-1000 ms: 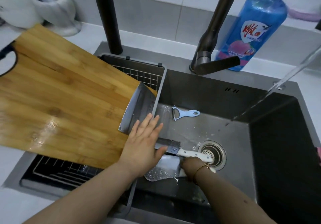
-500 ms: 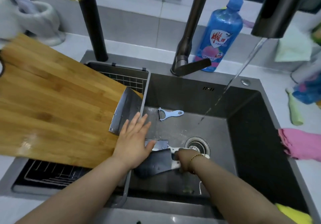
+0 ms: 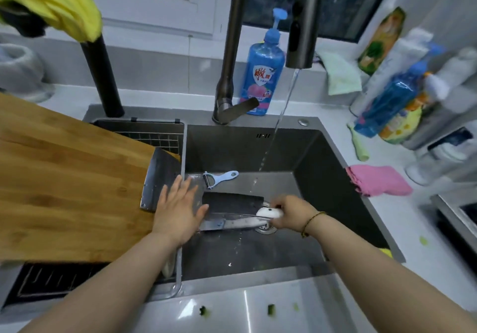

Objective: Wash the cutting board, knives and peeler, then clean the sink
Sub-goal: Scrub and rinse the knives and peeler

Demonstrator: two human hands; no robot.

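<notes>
Head view: right hand (image 3: 291, 212) grips white-handled knife (image 3: 232, 201) in sink (image 3: 258, 255)

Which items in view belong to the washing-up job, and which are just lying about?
Job: brown bamboo cutting board; steel cleaver at its edge; white-handled knife gripped by right hand; blue plastic peeler; grey steel sink.
Lying about: pink folded cloth; pale green cloth; yellow cloth.

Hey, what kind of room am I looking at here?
Probably a home kitchen: a steel sink with the tap running, a dish soap bottle behind it, a wooden cutting board, and a knife in the basin.
</notes>
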